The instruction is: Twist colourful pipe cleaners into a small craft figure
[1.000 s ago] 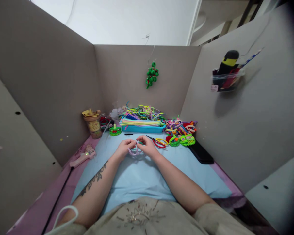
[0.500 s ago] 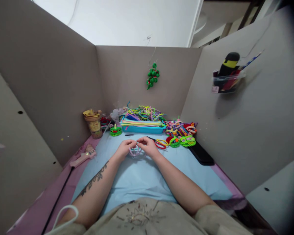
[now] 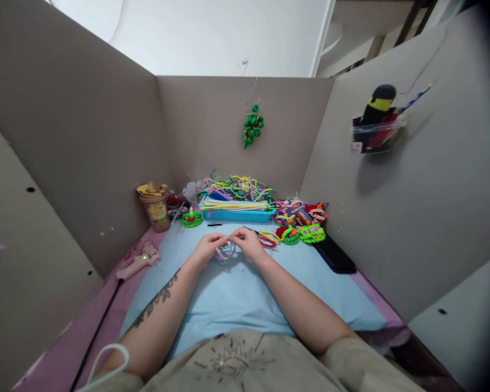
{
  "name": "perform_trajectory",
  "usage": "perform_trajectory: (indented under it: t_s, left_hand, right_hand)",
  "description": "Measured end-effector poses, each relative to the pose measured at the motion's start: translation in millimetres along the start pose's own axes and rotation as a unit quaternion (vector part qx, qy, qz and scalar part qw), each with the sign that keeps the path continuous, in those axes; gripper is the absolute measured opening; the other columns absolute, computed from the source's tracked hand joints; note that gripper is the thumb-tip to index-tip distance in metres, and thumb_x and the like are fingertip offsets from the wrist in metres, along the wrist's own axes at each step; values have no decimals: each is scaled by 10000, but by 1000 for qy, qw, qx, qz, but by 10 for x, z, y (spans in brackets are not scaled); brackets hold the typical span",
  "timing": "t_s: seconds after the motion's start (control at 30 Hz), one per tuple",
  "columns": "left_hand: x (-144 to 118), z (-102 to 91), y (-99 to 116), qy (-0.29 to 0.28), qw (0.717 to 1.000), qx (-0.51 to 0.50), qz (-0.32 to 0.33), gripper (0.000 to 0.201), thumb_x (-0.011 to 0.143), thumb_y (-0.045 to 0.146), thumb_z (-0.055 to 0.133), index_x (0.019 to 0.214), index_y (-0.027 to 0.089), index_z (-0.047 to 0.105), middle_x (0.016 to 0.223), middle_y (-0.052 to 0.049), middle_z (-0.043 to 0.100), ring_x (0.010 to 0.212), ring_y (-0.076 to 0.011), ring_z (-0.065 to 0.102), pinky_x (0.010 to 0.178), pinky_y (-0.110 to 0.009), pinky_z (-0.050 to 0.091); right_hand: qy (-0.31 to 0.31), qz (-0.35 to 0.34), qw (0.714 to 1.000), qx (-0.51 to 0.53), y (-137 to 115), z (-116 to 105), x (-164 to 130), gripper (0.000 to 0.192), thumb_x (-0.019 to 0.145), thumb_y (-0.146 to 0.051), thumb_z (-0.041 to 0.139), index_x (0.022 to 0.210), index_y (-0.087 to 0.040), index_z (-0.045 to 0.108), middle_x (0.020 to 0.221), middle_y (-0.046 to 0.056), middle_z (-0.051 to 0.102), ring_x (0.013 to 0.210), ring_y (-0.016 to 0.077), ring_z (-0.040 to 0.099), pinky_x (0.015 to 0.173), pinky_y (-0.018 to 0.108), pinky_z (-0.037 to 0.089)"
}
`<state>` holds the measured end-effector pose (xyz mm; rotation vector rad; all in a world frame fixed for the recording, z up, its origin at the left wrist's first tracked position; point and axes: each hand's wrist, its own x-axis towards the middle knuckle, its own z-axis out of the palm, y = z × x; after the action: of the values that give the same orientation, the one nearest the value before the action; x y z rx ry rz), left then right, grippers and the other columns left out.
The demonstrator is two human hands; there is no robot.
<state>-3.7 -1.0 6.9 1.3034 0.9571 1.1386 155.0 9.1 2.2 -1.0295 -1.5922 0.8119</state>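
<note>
Right at the middle of the light blue mat, both hands meet over a small looped pipe cleaner, pinkish-purple with a hint of teal. Left hand has its fingers curled in and pinched on the near-left end of the loop; right hand pinches the other end, fingertips pressed together. The two hands almost touch, and the loop hangs between them just above the mat.

Just beyond the right hand lie red-and-yellow scissors, close to the knuckles. Farther back sits a blue tray heaped with straight pipe cleaners, a tangle of more colours behind it. Right of the tray, a cluster of finished woolly craft pieces, green ones nearest. A small green piece stands left of the tray, and a tan cup beyond that. A pink glue gun rests at the mat's left edge, a dark flat object at its right. On the back wall hangs a green ornament.
</note>
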Motion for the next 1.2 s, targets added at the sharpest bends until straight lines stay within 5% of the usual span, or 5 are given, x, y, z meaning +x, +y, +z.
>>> perform_trajectory:
  t_s: [0.23, 0.53, 0.73, 0.9, 1.2]
  left_hand:
    - [43, -73, 35, 50, 995, -64, -56, 406, 626, 493, 659, 819, 137, 677, 688, -46, 633, 642, -142, 545, 585, -239, 366]
    - [56, -180, -4, -3, 994, -49, -96, 308, 607, 403, 709, 757, 137, 672, 720, -41, 634, 618, -114, 543, 580, -219, 365]
    - [56, -168, 8, 44, 989, -46, -133, 309, 584, 379, 718, 755, 129, 654, 641, -13, 597, 538, -90, 510, 536, -210, 364]
    - [39, -119, 0, 30, 994, 19, -100, 302, 589, 384, 692, 729, 118, 657, 608, -17, 595, 532, -95, 493, 516, -208, 340]
    - [45, -92, -26, 31, 992, 105, -63, 295, 616, 396, 639, 725, 122, 651, 608, -24, 603, 509, -97, 470, 494, -210, 288]
  right_hand:
    - [-35, 156, 972, 170, 66, -79, 71, 118, 550, -256, 638, 551, -170, 558, 531, -27, 532, 542, 118, 476, 593, 269, 380]
    - [-54, 286, 912, 291, 169, -103, 105, 177, 538, -249, 672, 667, -171, 580, 636, 8, 601, 584, 138, 526, 546, 254, 369]
    - [14, 177, 964, 198, 44, -46, 67, 294, 600, -374, 670, 823, -184, 660, 834, 25, 648, 735, 144, 531, 600, 237, 360]
    - [-18, 59, 976, 207, -62, -31, 17, 328, 672, -399, 632, 920, -185, 648, 733, 13, 625, 668, 126, 524, 605, 240, 383]
    - [-93, 55, 972, 210, -81, -60, 13, 369, 662, -338, 642, 997, -189, 606, 553, -38, 559, 419, 63, 391, 426, 200, 298]
